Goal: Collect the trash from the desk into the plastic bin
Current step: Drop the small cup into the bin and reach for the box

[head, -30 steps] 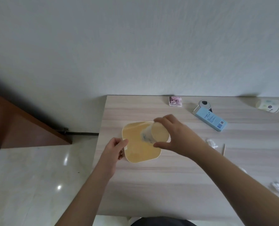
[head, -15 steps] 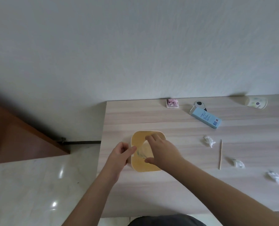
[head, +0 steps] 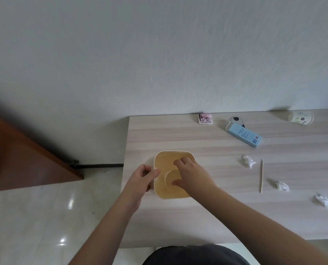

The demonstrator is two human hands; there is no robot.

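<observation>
A yellow plastic bin with a white rim stands near the desk's left edge. My left hand pinches its left rim. My right hand reaches down into the bin, fingers closed round a paper cup whose round mouth faces left. Trash lies to the right on the desk: three crumpled paper scraps, a thin wooden stick, a light blue box and a tipped paper cup with a flower print.
A pink packet and a small round black-and-white item lie by the wall at the desk's back edge. The desk's left edge drops to a glossy tiled floor; brown wooden furniture stands at the left.
My right hand has carried the paper cup from above the bin's rim down into the bin. My left hand has stayed on the rim.
</observation>
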